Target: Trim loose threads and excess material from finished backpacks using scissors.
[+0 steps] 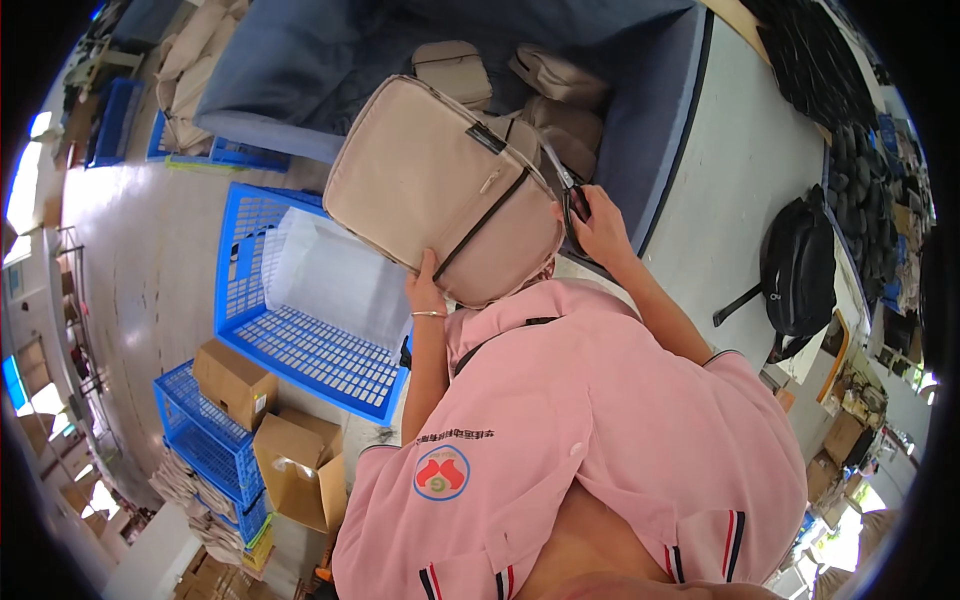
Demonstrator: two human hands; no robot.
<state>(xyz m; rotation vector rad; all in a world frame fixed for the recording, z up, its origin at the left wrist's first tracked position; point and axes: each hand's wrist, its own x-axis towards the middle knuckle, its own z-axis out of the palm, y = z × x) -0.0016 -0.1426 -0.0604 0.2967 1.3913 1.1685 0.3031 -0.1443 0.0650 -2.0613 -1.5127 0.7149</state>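
Note:
A beige fabric bag (400, 170) with dark trim and a small zip pull is held up in front of me, tilted over the near edge of a big blue-grey padded bin. My left hand (427, 290) grips its lower edge, thumb on the front panel and the other fingers hidden behind. At the bag's right side, my right hand (603, 230) is closed round the black handles of a pair of scissors (573, 195). Their metal blades point up and away along the bag's edge. Whether they touch the fabric I cannot tell.
More beige bags (452, 72) lie inside the padded bin (672, 130). A blue plastic crate (330, 365) with white sheeting stands left of me, cardboard boxes (300, 465) and stacked crates nearer. A black backpack (800, 265) is at the right.

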